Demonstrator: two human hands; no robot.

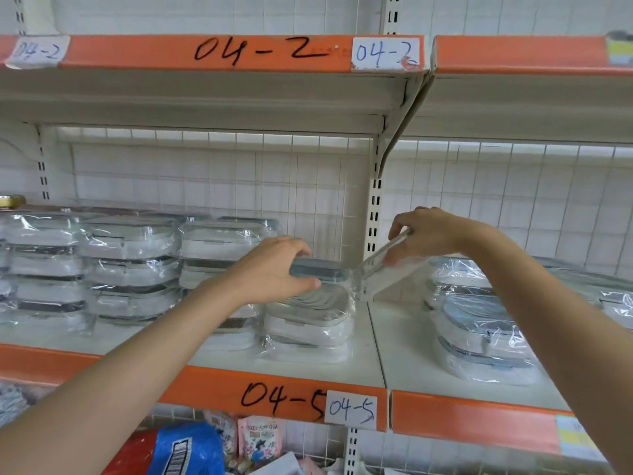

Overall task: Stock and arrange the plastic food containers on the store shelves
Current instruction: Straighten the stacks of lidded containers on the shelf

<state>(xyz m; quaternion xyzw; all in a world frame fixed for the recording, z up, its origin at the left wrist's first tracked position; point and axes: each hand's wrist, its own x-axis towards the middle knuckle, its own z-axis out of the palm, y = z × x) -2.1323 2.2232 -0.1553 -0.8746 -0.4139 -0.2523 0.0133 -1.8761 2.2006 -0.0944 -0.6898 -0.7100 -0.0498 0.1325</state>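
Two bare forearms reach forward to a store shelf (373, 344) marked 04-5. The left hand (274, 272) curls its fingers over the far edge, thumb on the near edge, of a grey-lidded container (320, 269) on top of a short wrapped stack (308, 323) near the shelf's right end. The right hand (424, 234), wrist bent down, pinches a tilted clear-wrapped container (380, 265) between thumb and fingers, its lower end beside the grey lid. Taller wrapped stacks (130, 269) stand left; more (479, 320) lie right.
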